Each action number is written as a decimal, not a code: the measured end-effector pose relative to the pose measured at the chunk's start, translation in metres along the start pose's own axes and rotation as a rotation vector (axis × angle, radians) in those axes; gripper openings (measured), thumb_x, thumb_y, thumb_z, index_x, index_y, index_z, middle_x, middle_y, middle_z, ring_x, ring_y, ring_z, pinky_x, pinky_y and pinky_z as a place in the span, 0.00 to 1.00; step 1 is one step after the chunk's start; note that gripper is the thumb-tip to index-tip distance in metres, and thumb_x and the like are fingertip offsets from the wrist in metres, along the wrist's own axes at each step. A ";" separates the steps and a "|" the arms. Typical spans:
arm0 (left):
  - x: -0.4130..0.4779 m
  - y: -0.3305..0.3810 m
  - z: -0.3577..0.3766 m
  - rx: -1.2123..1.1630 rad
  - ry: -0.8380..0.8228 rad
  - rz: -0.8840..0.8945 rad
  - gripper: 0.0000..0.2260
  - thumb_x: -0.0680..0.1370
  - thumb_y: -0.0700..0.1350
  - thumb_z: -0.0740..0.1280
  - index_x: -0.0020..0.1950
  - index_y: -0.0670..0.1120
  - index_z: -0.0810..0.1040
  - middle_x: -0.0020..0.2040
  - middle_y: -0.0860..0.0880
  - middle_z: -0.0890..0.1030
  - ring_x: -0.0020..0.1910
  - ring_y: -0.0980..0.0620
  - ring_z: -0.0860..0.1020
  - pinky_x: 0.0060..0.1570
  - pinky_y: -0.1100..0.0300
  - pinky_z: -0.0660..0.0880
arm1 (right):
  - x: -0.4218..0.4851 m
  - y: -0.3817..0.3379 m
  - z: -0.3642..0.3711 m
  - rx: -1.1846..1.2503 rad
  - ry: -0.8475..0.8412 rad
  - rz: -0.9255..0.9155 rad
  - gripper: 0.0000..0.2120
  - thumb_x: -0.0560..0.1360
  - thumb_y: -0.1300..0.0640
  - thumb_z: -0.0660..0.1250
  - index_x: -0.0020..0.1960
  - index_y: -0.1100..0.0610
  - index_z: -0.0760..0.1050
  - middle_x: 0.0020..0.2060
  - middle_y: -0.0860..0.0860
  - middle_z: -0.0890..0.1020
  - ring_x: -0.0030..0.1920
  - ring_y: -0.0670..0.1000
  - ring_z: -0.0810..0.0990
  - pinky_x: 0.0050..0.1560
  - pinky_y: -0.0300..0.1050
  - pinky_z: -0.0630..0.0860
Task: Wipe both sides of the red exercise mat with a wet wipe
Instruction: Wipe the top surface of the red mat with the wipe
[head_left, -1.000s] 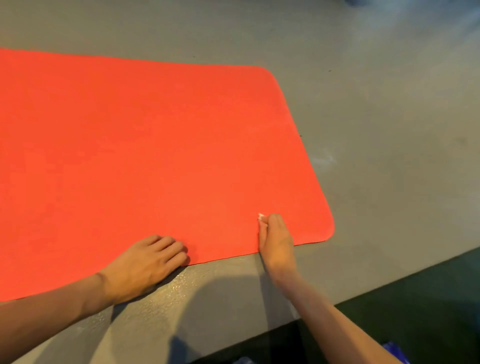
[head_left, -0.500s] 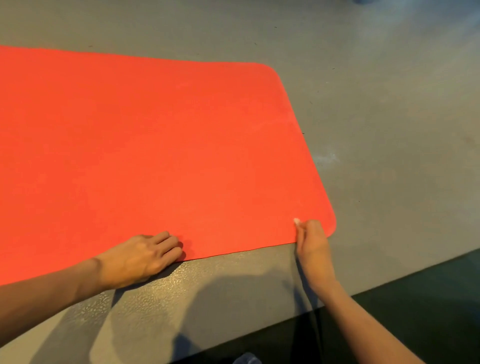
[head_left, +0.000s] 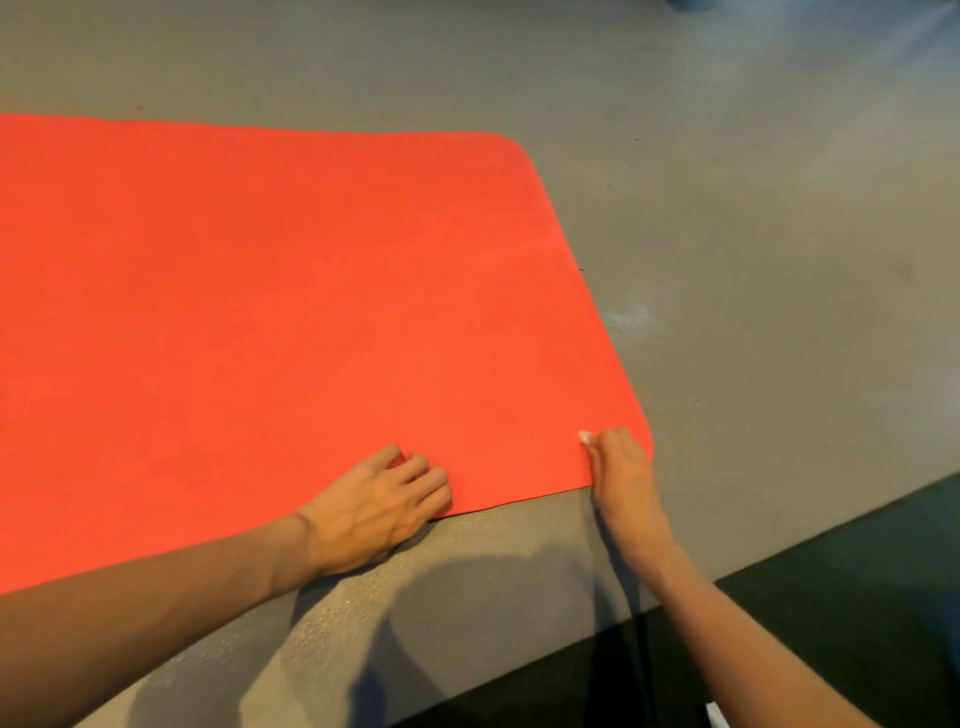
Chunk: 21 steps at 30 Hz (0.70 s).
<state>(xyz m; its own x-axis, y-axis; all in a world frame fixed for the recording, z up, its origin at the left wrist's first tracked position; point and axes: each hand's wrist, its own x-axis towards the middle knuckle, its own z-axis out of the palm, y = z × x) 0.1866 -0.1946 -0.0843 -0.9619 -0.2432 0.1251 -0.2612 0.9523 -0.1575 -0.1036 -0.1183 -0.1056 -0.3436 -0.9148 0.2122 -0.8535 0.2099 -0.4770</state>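
Head view: left grip (head_left: 382, 501) and right grip (head_left: 621, 470) pinch the red mat (head_left: 311, 286) at its near edge; a pale scuff (head_left: 631, 317) marks the grey surface (head_left: 779, 208) beside it.

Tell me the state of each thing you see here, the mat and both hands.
red mat, spread flat on the grey floor.
left hand, fingers curled on the mat's near edge; grip unclear.
right hand, pinches the near edge by the right corner.

Seemingly a gym or workout room: a red exercise mat (head_left: 311, 312) lies flat on a wide grey, pebble-textured surface (head_left: 779, 260) edged by darker flooring (head_left: 857, 597).
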 end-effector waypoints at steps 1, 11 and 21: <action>0.005 0.001 0.001 -0.025 0.001 -0.012 0.10 0.74 0.49 0.69 0.49 0.45 0.74 0.42 0.47 0.73 0.39 0.46 0.71 0.39 0.52 0.74 | 0.007 0.013 -0.012 -0.005 0.022 0.089 0.15 0.79 0.61 0.60 0.36 0.52 0.63 0.34 0.44 0.66 0.36 0.49 0.65 0.40 0.41 0.60; 0.012 -0.002 0.001 -0.142 -0.022 0.158 0.05 0.70 0.48 0.70 0.40 0.49 0.77 0.36 0.52 0.77 0.30 0.52 0.75 0.23 0.60 0.69 | -0.025 -0.012 -0.002 -0.095 -0.234 -0.339 0.08 0.80 0.54 0.57 0.41 0.51 0.65 0.36 0.48 0.70 0.38 0.48 0.70 0.42 0.40 0.67; -0.001 0.003 -0.002 -0.261 -0.013 0.358 0.10 0.77 0.55 0.62 0.42 0.50 0.68 0.41 0.53 0.73 0.38 0.53 0.74 0.29 0.60 0.73 | -0.031 -0.029 -0.001 0.011 -0.168 -0.118 0.06 0.76 0.54 0.64 0.41 0.54 0.70 0.36 0.47 0.72 0.37 0.46 0.70 0.40 0.43 0.68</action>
<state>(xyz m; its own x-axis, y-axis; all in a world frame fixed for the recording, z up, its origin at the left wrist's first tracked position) 0.1867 -0.1914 -0.0825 -0.9893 0.1103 0.0953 0.1166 0.9911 0.0641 -0.0679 -0.0955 -0.0978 -0.1706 -0.9778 0.1220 -0.8793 0.0952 -0.4667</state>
